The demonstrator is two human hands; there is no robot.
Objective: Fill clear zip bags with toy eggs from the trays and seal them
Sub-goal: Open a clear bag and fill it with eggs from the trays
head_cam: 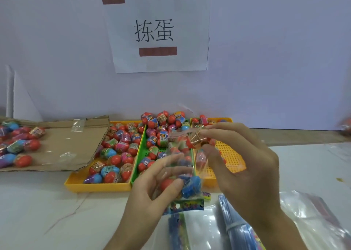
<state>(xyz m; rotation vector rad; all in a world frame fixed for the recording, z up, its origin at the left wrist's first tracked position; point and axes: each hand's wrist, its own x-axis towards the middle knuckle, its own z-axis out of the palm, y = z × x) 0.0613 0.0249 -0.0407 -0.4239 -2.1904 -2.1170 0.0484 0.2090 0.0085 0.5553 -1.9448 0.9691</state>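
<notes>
My left hand (150,187) holds the part-filled zip bag (182,166) above the trays (98,188) while my right hand (247,166) pinches an egg (196,141) at its mouth; a slack opening could let the egg miss and drop.

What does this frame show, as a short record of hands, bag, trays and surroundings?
left hand: holds the clear zip bag from below
right hand: pinches a toy egg at the bag's mouth
bag: several eggs inside, not yet sealed
trays: left yellow tray and green tray hold many eggs; right yellow tray mostly bare
other: cardboard with eggs at left; empty bags nearest
</notes>
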